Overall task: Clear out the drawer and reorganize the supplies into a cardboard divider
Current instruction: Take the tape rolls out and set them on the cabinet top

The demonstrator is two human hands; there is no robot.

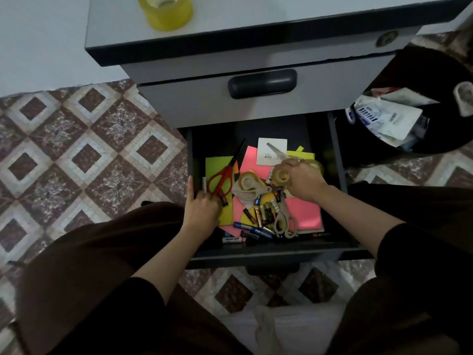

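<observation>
The bottom drawer (266, 248) stands pulled open, full of coloured paper sheets (305, 212), several batteries (263, 213), marker pens (252, 229) and scissors. My right hand (303, 179) grips a small roll of clear tape (281, 177) over the drawer's back right. Another tape roll (247, 181) lies on beige scissors (252, 192) in the middle. My left hand (203, 208) reaches in at the left wall, thumb on the drawer's edge, fingers curled by the red-handled scissors (222, 179); what it holds is hidden. A second beige pair of scissors (284, 221) lies at the front.
A large yellowish tape roll (165, 11) stands on top of the grey cabinet (256, 26). A closed drawer with a dark handle (262, 83) sits above the open one. A black bin (419, 103) with packaging is at the right. Patterned floor tiles (84, 155) spread to the left.
</observation>
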